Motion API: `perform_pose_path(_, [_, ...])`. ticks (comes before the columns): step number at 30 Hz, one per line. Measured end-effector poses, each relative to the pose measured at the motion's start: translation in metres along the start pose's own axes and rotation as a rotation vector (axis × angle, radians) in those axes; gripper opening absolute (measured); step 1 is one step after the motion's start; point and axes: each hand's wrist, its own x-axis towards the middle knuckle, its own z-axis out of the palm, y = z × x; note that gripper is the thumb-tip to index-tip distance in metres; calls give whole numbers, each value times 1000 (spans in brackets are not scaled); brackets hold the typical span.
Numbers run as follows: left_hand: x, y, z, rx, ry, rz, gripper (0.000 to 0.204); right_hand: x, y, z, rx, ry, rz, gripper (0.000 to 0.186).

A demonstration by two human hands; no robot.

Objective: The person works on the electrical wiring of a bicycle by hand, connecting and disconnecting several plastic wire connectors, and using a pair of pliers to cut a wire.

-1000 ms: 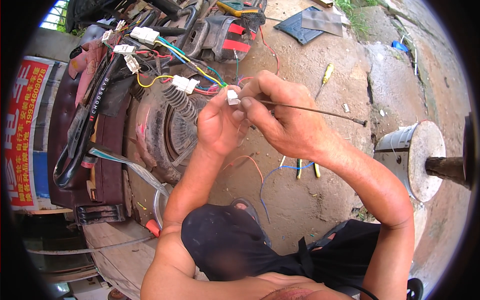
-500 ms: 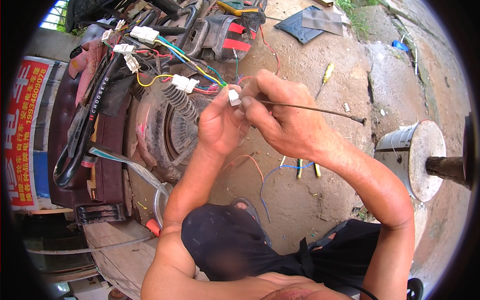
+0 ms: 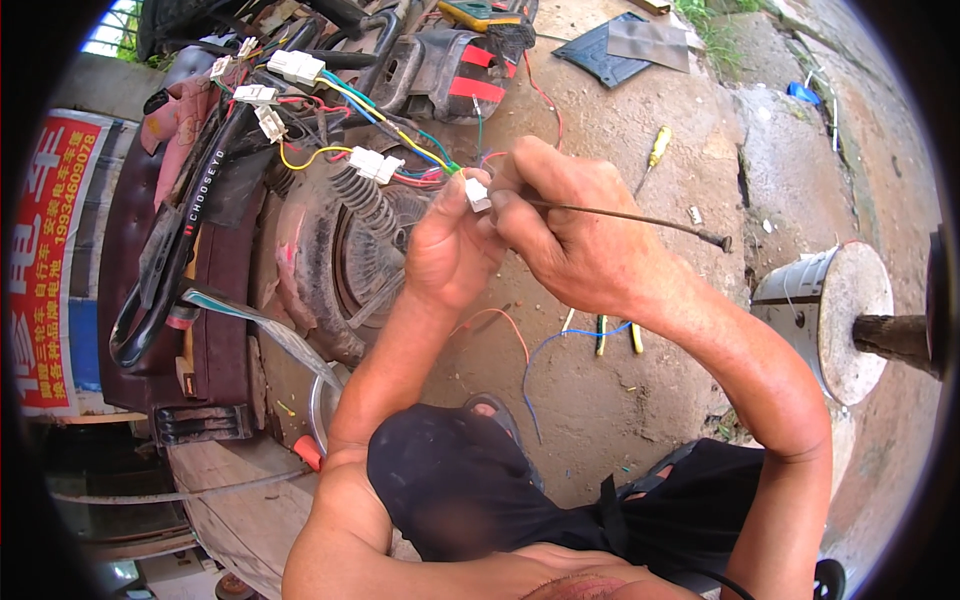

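Between the fingertips of my left hand [image 3: 452, 250] is a small white plug connector [image 3: 477, 194]. Yellow, green and blue wires [image 3: 408, 138] run from beside it up to a larger white connector [image 3: 297, 67]. My right hand [image 3: 580, 220] pinches a thin, dark metal rod [image 3: 640, 217]. Its flared end points out to the right, while the other end is hidden by my fingers close to the plug. Another white connector [image 3: 375, 165] with red and yellow wires hangs just left of my hands.
A dusty wheel [image 3: 350, 260] with a coil spring [image 3: 362, 200] lies behind my left hand. On the ground are a yellow-handled screwdriver [image 3: 659, 147], a blue wire [image 3: 527, 385] and yellow-handled pliers [image 3: 636, 338]. At the right stands a white round drum [image 3: 855, 320].
Both hands, the plug and the rod sit slightly farther right in the picture, and much of the background has shifted right too. My grip on both looks the same.
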Motion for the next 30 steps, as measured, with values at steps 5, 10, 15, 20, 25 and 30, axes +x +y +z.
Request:
perform_pose_path(5, [-1, -2, 3, 0, 71, 27, 21, 0, -3, 1, -31, 4, -57, 17])
perform_pose_path(10, [-3, -4, 2, 63, 36, 35, 20, -3, 2, 2, 26, -3, -9, 16])
perform_pose_path(15, [-1, -3, -3, 60, -48, 47, 19, -5, 5, 2, 204, -30, 87, 16])
perform_pose_path(20, [-2, -1, -3, 103, -49, 49, 16, -8, 12, 4, 157, -31, 58, 15])
perform_pose_path(25, [9, -6, -11, 125, -63, 110, 14, -9, 23, 8, 44, -20, 17, 14])
perform_pose_path(30, [10, -3, -25, 142, -97, 94, 20, -17, 29, 17, 458, 64, 180, 16])
